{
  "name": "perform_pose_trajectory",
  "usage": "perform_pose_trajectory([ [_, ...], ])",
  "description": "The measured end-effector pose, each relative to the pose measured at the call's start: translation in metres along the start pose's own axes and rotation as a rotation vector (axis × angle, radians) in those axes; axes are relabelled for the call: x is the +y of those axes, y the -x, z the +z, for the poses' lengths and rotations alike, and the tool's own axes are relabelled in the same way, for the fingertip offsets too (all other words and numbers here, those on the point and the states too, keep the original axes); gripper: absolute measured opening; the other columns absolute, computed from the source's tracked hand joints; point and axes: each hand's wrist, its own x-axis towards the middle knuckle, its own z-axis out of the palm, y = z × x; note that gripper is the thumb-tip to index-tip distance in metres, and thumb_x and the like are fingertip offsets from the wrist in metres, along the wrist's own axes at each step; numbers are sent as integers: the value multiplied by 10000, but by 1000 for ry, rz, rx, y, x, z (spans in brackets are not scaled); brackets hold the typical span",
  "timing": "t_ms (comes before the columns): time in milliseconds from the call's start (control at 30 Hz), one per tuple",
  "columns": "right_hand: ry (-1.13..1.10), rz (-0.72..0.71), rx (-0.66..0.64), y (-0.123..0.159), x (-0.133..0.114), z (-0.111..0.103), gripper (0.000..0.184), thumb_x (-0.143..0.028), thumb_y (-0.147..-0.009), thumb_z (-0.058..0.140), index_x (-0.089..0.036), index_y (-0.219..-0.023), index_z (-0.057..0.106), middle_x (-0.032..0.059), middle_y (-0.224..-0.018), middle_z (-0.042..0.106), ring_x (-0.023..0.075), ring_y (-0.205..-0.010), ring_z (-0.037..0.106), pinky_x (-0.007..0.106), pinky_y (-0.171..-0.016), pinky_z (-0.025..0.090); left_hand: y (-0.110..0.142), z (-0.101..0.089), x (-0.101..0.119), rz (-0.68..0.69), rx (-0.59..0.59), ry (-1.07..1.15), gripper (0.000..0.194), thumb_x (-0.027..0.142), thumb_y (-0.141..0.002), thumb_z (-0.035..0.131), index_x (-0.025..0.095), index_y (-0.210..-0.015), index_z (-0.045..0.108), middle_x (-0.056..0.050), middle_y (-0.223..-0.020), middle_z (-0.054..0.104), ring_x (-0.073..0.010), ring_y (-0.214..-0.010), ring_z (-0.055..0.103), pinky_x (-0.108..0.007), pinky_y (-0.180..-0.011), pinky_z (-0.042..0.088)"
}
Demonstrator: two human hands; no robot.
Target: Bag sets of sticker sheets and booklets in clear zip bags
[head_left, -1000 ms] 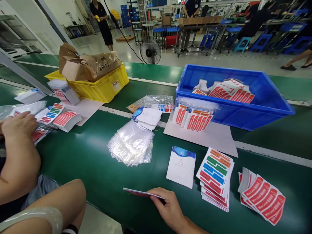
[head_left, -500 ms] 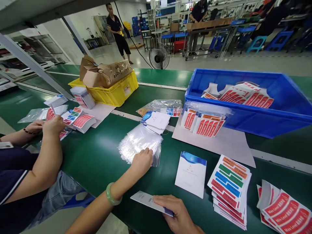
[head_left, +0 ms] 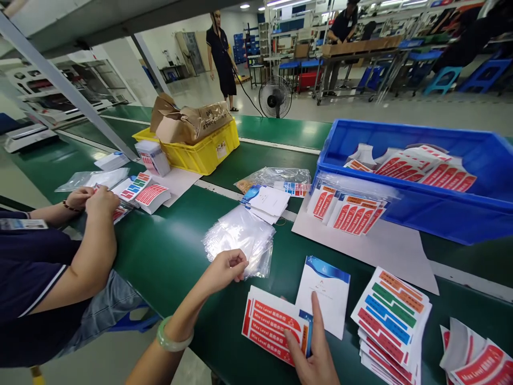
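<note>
My right hand [head_left: 310, 347] grips a small set of label sheets [head_left: 270, 326] at its right end. The front sheet carries red "Max Level" and "Min Level" strips; orange and blue edges show behind it. My left hand [head_left: 230, 267], a green bangle on its wrist, has its fingers curled together at the near edge of a pile of clear plastic bags [head_left: 236, 235]. Whether it pinches a bag is hard to see. A white booklet with a blue top [head_left: 324, 294] lies beside the right hand, partly hidden by its index finger. Further right is a stack of coloured label sheets [head_left: 395, 315].
Curved red labels [head_left: 479, 353] lie at the right edge. A blue bin [head_left: 409, 208] with labels stands behind packed label bags [head_left: 348, 208]. A yellow crate [head_left: 200, 155] holds brown paper. At left, a co-worker's hands [head_left: 96, 200] handle labels.
My right hand has turned the set so its red label face shows, and moved it slightly right. My left hand has drawn back a little toward the bags' near edge. The view has shifted left.
</note>
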Motion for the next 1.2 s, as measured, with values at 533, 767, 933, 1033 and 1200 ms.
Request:
perform_pose_trajectory([
  [533, 258, -180, -162, -22, -40, 10, 412, -489, -941, 464, -178, -690, 565, -5, -641, 582, 141, -616, 531, 232, -589, 419, 75, 76, 32, 217, -21, -78, 243, 209, -886, 470, 194, -665, 369, 57, -613, 437, -87, -569, 389, -224, -558, 287],
  [767, 374, -251, -172, -18, -38, 11, 388, -452, -960, 435, -190, -690, 535, -11, -639, 586, 138, -592, 524, 234, -589, 393, 79, 81, 29, 292, 47, -225, 193, 208, -958, 365, 218, -828, 507, 24, -761, 589, -115, -684, 518, -238, -633, 357],
  [933, 385, -297, -225, -16, -40, 15, 381, -411, -981, 390, -188, -720, 557, 10, -682, 625, 151, -624, 562, 238, -594, 391, 84, 94, 18, 317, 237, -345, 206, 172, -935, 403, 200, -748, 484, 9, -714, 564, -117, -610, 488, -251, -573, 344],
  [1033, 353, -295, -220, -15, -40, 20, 381, -407, -982, 393, -181, -749, 591, 23, -720, 652, 161, -666, 594, 241, -630, 407, 88, 105, 15, 375, 449, -416, 180, 134, -918, 436, 193, -765, 509, -5, -708, 561, -124, -605, 488, -256, -570, 352],
  [1200, 335, -273, -241, -15, -44, 27, 397, -417, -977, 406, -178, -738, 615, 13, -689, 653, 153, -641, 588, 234, -613, 404, 91, 112, 16, 387, 604, -434, 168, 99, -897, 474, 188, -761, 519, -8, -666, 537, -130, -608, 495, -250, -573, 368],
])
